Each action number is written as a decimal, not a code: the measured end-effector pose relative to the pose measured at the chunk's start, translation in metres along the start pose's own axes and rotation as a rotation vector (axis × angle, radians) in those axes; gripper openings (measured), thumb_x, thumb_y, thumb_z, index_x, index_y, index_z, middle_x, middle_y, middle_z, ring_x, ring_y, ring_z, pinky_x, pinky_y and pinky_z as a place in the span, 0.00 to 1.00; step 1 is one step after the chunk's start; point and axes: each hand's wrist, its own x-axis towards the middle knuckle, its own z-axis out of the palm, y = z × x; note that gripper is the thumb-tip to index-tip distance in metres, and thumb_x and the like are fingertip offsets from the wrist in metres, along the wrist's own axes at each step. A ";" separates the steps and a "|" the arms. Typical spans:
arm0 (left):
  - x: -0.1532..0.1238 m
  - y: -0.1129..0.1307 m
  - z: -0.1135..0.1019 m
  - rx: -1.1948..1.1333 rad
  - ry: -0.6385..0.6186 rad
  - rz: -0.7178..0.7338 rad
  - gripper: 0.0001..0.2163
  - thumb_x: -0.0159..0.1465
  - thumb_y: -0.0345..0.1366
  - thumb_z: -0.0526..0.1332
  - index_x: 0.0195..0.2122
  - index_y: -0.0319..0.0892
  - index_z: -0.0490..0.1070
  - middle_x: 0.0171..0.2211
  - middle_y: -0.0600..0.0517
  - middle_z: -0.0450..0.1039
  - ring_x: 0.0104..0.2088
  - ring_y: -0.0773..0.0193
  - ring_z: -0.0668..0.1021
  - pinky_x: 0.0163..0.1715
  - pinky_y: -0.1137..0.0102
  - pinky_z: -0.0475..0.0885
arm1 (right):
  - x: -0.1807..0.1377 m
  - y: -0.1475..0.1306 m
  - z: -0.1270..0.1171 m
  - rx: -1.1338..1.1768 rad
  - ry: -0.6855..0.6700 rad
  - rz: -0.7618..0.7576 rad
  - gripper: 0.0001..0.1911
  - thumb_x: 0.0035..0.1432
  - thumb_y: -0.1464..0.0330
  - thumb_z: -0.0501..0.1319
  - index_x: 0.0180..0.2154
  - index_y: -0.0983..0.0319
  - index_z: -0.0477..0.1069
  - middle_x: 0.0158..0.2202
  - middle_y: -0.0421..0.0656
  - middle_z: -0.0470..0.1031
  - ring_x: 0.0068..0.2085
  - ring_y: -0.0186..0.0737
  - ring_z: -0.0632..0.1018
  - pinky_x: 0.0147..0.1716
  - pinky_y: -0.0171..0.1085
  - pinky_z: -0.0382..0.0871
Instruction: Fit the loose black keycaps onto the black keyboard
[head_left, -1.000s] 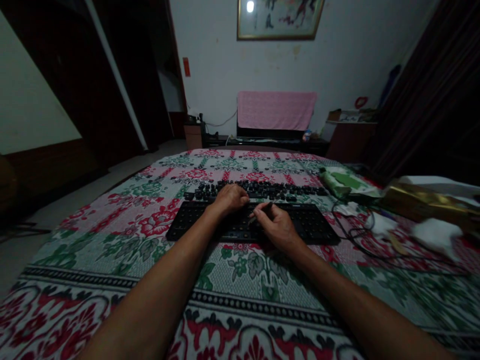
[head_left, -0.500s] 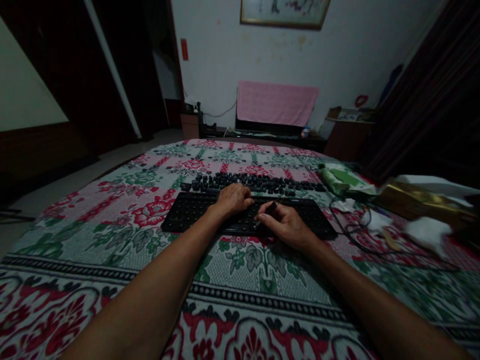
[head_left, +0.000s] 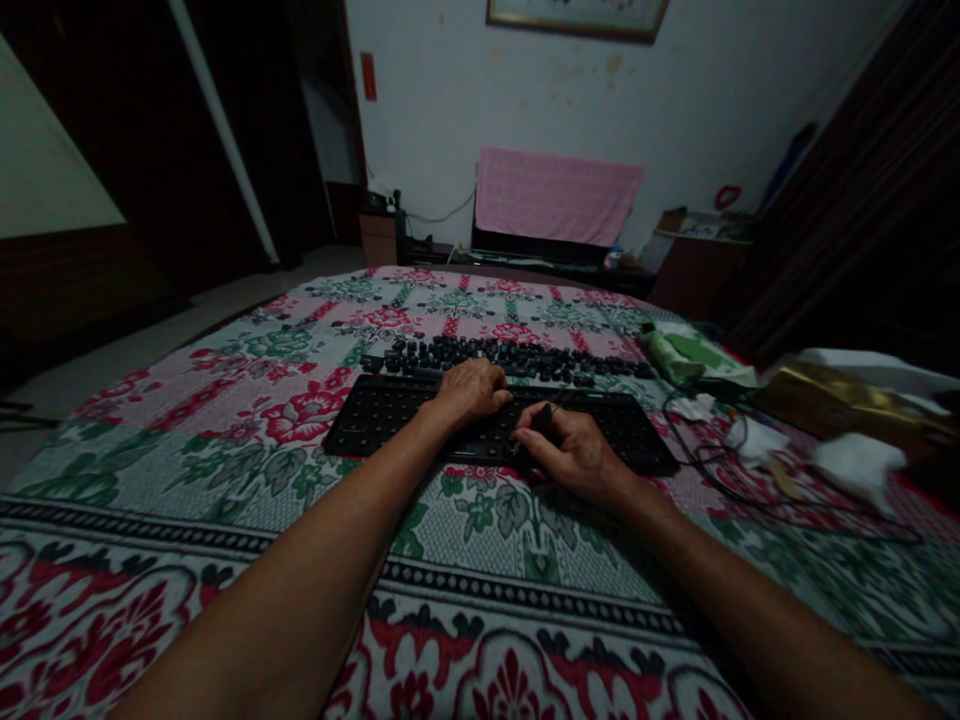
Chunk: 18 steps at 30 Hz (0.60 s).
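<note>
A black keyboard (head_left: 382,412) with its keycaps off lies on a flowered cloth, rows of small stubs showing on it. My left hand (head_left: 471,388) rests on its middle, fingers bent over the back edge and thumb on the near side, gripping it. Just right of that, my right hand (head_left: 576,450) is closed in a pinch around a small dark-handled tool (head_left: 550,418). The tool's tip points down at the keyboard; its exact kind is too dark to make out. Loose black keycaps (head_left: 517,355) lie in a long heap behind the keyboard.
The patterned cloth (head_left: 300,500) covers the whole surface. To the right are a green tissue pack (head_left: 694,355), crumpled white tissues (head_left: 859,462), a gold box (head_left: 840,400) and a looped black cable (head_left: 720,490). A pink towel (head_left: 559,195) hangs over a screen by the far wall.
The view has tilted down slightly. Both hands stay in nearly the same places on the keyboard, and the right hand still pinches the dark-handled tool.
</note>
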 end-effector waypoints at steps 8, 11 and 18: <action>0.000 0.001 -0.002 0.018 0.011 0.006 0.14 0.59 0.44 0.54 0.38 0.45 0.74 0.39 0.48 0.74 0.41 0.58 0.75 0.38 0.69 0.68 | 0.005 0.000 -0.001 0.109 -0.064 0.075 0.08 0.57 0.64 0.54 0.32 0.62 0.67 0.24 0.37 0.68 0.25 0.32 0.69 0.25 0.31 0.62; 0.001 0.001 -0.002 0.024 -0.004 0.003 0.14 0.59 0.44 0.54 0.38 0.46 0.74 0.38 0.50 0.74 0.40 0.59 0.75 0.38 0.70 0.68 | 0.007 0.001 -0.001 0.101 -0.126 0.089 0.07 0.57 0.65 0.54 0.33 0.62 0.67 0.24 0.37 0.67 0.24 0.31 0.68 0.24 0.30 0.61; 0.001 0.000 0.000 0.025 0.007 0.009 0.13 0.58 0.44 0.54 0.38 0.46 0.74 0.38 0.50 0.74 0.40 0.60 0.75 0.37 0.70 0.68 | 0.003 -0.003 0.001 -0.163 -0.105 -0.168 0.05 0.57 0.69 0.55 0.32 0.63 0.67 0.27 0.40 0.70 0.29 0.33 0.70 0.30 0.32 0.62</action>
